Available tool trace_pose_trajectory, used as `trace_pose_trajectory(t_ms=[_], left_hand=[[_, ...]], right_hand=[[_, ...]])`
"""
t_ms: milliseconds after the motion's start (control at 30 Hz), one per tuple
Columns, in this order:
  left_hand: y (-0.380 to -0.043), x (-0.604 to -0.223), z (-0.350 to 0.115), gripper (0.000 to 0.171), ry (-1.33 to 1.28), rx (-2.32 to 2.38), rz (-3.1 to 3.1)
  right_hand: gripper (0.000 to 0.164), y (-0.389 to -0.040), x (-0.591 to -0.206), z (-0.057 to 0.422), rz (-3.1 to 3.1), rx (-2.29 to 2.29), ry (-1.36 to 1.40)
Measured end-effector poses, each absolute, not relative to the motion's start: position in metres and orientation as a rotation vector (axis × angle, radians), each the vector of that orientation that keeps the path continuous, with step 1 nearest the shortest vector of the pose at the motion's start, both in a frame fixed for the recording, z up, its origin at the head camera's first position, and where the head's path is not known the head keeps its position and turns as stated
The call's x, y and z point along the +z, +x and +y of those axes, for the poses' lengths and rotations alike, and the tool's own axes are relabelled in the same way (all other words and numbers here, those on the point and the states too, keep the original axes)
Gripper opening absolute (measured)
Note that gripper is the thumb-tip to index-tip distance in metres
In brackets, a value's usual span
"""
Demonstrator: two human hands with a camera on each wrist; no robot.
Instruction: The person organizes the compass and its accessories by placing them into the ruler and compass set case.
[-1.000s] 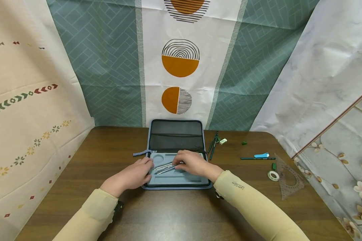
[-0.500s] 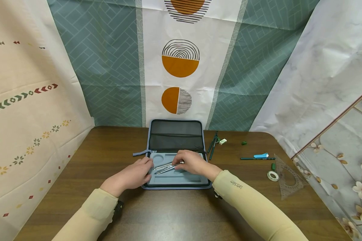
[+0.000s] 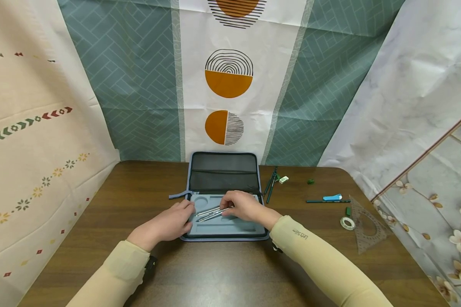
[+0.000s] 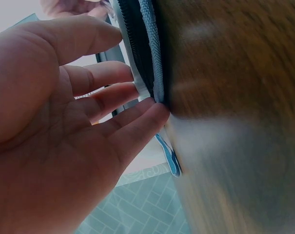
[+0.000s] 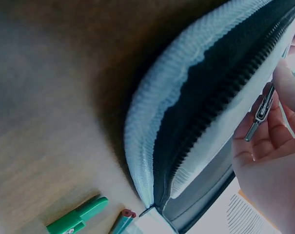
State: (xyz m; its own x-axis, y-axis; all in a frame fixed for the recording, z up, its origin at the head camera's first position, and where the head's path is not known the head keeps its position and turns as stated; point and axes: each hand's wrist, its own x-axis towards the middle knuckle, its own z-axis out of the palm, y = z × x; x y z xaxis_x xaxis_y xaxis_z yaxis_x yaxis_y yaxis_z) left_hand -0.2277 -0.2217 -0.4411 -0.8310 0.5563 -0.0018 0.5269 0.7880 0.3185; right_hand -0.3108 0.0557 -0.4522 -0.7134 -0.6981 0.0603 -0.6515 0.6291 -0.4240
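Observation:
A blue zippered case (image 3: 226, 240) lies unfolded on the wooden table, its dark mesh lid (image 3: 224, 164) leaning back. Inside is a pale blue tray (image 3: 230, 230) with moulded recesses. My right hand (image 3: 243, 207) pinches the hinge end of a silver drawing compass (image 3: 211, 216) over the tray. Its two legs point left, slightly spread. The right wrist view shows the compass's small metal handle (image 5: 252, 131) sticking out past the fingers. At the case's left rim rests my left hand (image 3: 170, 219), fingers relaxed. In the left wrist view its fingertips (image 4: 159, 113) touch the zippered edge.
Dark green pencils (image 3: 270, 187) and a white eraser (image 3: 284, 180) lie right of the lid. Farther right are a small green object (image 3: 310, 181), a light blue cutter (image 3: 332, 197), another pencil (image 3: 316, 201), a tape roll (image 3: 343, 227) and a clear set square (image 3: 365, 245).

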Motion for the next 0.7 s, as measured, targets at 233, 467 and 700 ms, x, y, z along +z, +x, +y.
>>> trace_pose_trajectory(t_ms=[233,467,700], left_hand=[[-0.2274,-0.441,-0.2215,0.036,0.873,0.463,2.889],[-0.2281,-0.4419,-0.2214,0.036,0.86,0.47,2.887],[-0.2275,-0.4414,-0.221,0.034,0.858,0.467,2.892]], right_hand=[[0.009,-0.3138,-0.4494,0.0555,2.692,-0.637,-1.117],[0.009,-0.315,-0.4458,0.0536,2.662,-0.649,-1.08],[0.009,-0.3136,-0.4427,0.053,2.659,-0.653,-1.066]])
